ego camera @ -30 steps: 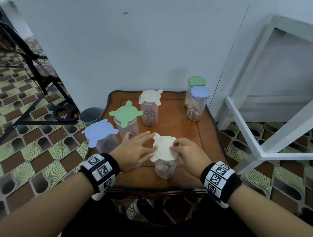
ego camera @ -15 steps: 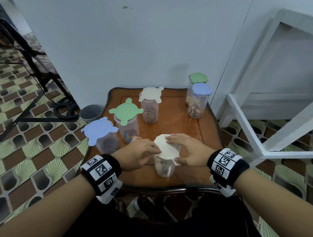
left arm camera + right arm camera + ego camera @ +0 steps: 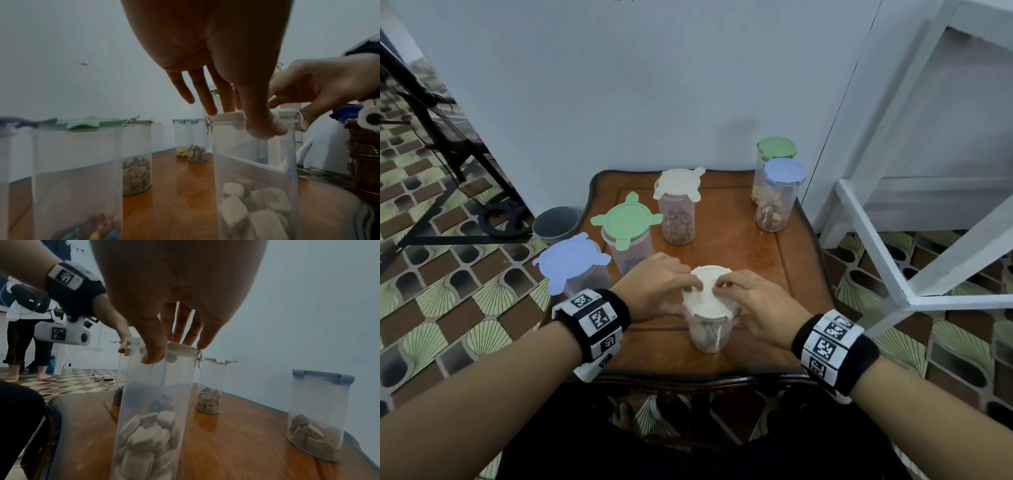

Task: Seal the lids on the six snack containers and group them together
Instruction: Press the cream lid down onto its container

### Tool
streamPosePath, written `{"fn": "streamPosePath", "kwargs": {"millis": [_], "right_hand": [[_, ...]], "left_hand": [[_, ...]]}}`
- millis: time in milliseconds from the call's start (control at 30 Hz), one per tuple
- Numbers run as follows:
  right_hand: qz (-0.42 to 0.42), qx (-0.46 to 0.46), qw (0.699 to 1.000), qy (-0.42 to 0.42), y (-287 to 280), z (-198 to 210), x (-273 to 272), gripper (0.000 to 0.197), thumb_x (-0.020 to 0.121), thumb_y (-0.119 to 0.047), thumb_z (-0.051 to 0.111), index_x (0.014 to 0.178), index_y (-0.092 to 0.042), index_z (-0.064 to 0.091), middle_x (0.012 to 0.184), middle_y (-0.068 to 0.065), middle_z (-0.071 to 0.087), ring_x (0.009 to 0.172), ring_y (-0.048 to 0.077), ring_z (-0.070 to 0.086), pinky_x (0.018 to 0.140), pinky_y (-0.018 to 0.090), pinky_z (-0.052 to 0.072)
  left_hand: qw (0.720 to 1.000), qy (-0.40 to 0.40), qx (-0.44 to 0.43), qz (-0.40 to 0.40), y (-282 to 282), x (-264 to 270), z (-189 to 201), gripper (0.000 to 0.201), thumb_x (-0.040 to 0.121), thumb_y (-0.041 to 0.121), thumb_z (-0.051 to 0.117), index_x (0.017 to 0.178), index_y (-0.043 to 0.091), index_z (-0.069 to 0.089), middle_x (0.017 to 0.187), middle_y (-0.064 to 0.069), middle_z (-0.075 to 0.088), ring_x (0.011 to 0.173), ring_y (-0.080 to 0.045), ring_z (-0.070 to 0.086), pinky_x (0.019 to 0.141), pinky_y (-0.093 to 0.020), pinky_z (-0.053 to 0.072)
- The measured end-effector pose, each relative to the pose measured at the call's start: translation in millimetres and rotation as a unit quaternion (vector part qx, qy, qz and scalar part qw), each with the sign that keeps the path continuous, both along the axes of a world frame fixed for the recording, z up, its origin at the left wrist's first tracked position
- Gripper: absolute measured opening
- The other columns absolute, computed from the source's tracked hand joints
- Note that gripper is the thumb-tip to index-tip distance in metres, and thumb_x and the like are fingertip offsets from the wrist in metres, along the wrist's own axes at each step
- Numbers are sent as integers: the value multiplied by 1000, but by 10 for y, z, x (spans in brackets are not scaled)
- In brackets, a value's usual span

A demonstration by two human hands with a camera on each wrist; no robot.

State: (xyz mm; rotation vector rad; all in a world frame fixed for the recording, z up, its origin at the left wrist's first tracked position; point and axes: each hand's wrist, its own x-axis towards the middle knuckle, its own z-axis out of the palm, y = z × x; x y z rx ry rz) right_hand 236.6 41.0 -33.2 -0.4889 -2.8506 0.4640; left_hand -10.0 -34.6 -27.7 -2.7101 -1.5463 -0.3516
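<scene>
Now, in the head view, both hands work on the nearest container [image 3: 710, 330], which stands at the front edge of the counter [image 3: 753, 263]. The left hand [image 3: 654, 287] and the right hand [image 3: 755, 301] lie on its white lid [image 3: 705, 291] with fingers bent over the rim. A second ago the lid's tabs stuck out sideways; now they seem folded down, so this lid is probably nearly sealed. Behind this container, three containers have tabs not yet folded: blue lid [image 3: 570, 262], green lid [image 3: 626, 219], white lid [image 3: 677, 183]. Behind it to the right, two sealed containers [image 3: 774, 192] stand together.

In the left wrist view, the left thumb [image 3: 265, 126] presses a tab against the wall of the container while the fingers lie on top of the lid.

In the right wrist view, the right thumb [image 3: 154, 352] pushes down another tab and the fingertips [image 3: 205, 344] rest on the lid's edge.

I judge three lids remain, then the grouping.
</scene>
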Motion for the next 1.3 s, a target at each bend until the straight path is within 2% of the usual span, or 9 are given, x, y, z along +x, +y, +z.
{"fn": "streamPosePath", "kwargs": {"millis": [133,267,333,533,833,1000,1100,1200,1300], "right_hand": [[16,-20,1000,6,119,-15,-3,57,66,-12,80,120,-10,65,125,7,59,115,30,54,89,46,51],[51,-3,998,24,188,-48,-21,47,68,-17,80,112,-5,69,115,10,64,105,31,59,81,45,54],[63,15,998,23,225,-53,-24,46,68,-16,80,112,-6,69,113,8,65,97,30,59,73,44,55],[91,50,995,-1,311,-48,-49,43,71,-17,76,113,-14,67,113,1,63,87,23,53,63,42,52],[53,82,995,32,295,-233,-14,47,72,-24,79,117,-21,66,113,-7,62,90,16,47,51,35,50],[43,58,995,63,300,-285,-12,51,68,-22,82,117,-20,67,115,-7,63,90,19,53,57,38,53],[34,31,995,88,297,-316,-6,51,68,-18,83,117,-15,68,115,-3,64,93,21,54,69,37,54],[8,-27,992,124,262,-379,38,49,76,-12,77,124,-13,64,125,-1,61,111,20,54,90,38,49],[-34,-109,982,150,154,-413,61,52,80,-5,68,130,-12,58,138,-1,53,133,17,42,107,44,38]], "left_hand": [[997,-75,10,-15,-62,10,-152,48,83,57,68,109,17,74,103,-5,63,87,-23,55,70,-36,45],[994,-107,-8,-5,-67,-2,-252,51,85,55,63,109,12,74,121,-9,66,116,-27,58,94,-46,50],[992,-129,-13,-2,-71,-17,-289,50,86,52,62,111,10,73,121,-8,68,118,-24,59,99,-45,47],[990,-137,44,6,-133,-10,-381,42,94,44,57,112,9,72,121,-6,69,115,-22,59,92,-34,52],[980,-199,2,29,-110,-15,-468,41,86,39,68,114,8,73,120,-4,69,118,-21,60,91,-40,54],[976,-214,1,31,-112,-3,-456,41,85,38,70,112,7,73,119,-4,69,119,-20,58,91,-39,53],[977,-210,3,44,-124,15,-452,41,83,38,73,112,9,72,118,-4,69,117,-21,59,89,-40,53],[979,-184,14,81,-154,79,-458,49,82,49,69,111,10,71,115,-6,70,110,-25,62,83,-44,55],[980,-151,26,125,-179,189,-400,54,81,57,65,109,11,70,112,-5,71,102,-25,64,78,-42,56]]}}
